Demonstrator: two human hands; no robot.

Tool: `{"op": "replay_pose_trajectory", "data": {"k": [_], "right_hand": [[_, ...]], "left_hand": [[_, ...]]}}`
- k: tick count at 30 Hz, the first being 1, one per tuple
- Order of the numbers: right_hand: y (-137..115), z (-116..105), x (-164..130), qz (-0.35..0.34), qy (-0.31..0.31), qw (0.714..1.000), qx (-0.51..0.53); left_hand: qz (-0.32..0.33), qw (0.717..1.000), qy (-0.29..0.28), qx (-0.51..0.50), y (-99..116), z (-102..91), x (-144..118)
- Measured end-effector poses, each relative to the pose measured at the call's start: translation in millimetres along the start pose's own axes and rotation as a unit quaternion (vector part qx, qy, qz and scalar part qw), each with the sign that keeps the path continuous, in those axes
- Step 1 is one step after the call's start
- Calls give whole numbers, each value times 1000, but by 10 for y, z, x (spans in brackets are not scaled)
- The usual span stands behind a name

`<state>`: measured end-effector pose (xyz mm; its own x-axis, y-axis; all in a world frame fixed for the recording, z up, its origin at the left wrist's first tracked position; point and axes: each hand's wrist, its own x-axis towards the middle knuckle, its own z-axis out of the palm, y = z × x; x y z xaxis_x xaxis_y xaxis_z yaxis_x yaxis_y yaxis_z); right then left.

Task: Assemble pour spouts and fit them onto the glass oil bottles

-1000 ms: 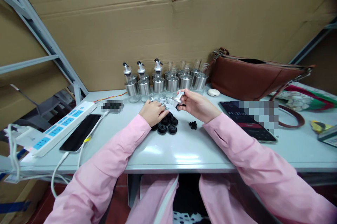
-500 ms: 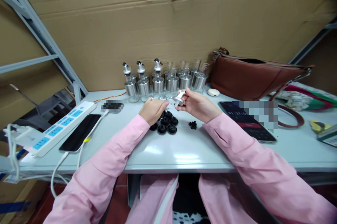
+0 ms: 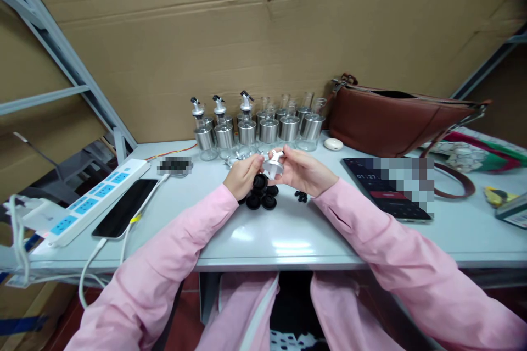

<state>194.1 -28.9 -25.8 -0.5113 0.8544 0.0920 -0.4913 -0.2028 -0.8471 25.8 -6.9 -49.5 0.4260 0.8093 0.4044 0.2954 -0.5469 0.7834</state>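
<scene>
Between the fingers of the right hand (image 3: 305,170), a silvery pourer (image 3: 273,167) is pinched near its neck; its long axis stands nearly upright, slightly tilted, with the stub and round flange downward and the black-tipped neck leaning up to the right. Just beside it, the left hand (image 3: 242,177) has its fingertips drawn together; whether they hold anything, I cannot tell. Below the grip sit round, stepped black stoppers (image 3: 269,202); beyond it, clear glass bottles (image 3: 269,131) wear shiny metal sleeves.
</scene>
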Motion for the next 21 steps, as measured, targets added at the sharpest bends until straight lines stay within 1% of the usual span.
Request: {"op": "replay_pose_trajectory", "data": {"k": [3,7,9,14,16,18,19,20,21], "right_hand": [[-5,11,-4,1,-3,1000,-5],[-20,30,-15,-14,2,1000,-2],[-18,44,-20,-20,10,1000,-6],[5,78,-9,-18,36,999,-6],[-5,70,4,-25,49,999,-1],[-38,40,16,-43,74,996,2],[-61,18,21,-56,91,994,5],[-87,-7,23,-71,108,992,8],[-112,-33,24,-85,123,989,10]], "left_hand": [[20,999,17,31,14,-3,4],[50,997,-6,56,41,31,-26],[48,996,-10,69,29,53,-40],[16,993,32,109,-14,25,42],[3,993,51,108,63,-7,47],[-12,993,51,106,223,5,-75],[-20,994,26,108,319,43,-199],[-13,994,-36,101,408,106,-362],[22,988,-127,85,478,193,-555]]}}
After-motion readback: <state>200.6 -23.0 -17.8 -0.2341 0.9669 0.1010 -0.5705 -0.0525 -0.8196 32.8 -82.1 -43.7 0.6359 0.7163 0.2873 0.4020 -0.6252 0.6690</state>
